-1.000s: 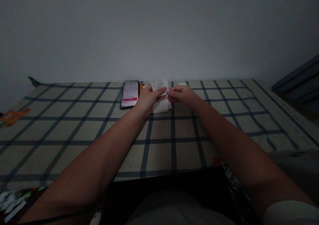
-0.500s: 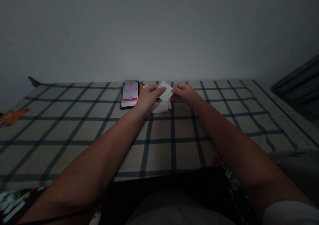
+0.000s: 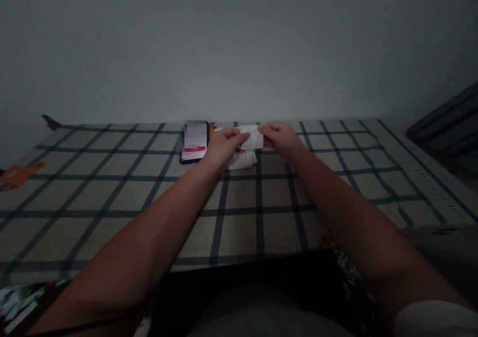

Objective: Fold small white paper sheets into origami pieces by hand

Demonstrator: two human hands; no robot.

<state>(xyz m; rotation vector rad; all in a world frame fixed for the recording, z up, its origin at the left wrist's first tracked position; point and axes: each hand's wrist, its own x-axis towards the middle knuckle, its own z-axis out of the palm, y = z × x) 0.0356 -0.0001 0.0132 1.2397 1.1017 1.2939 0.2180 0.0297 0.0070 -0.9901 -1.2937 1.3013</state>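
Paper slip (image 3: pixel 255 141) sits at three o'clock from your left hand (image 3: pixel 223 146) and nine o'clock from your right hand (image 3: pixel 283 139), both pinching it between thumb and fingers, neither nearer.

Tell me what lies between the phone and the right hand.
In the head view: a small orange patch beside the phone, the left hand, then the white paper slip that it and the right hand pinch, with more paper below.
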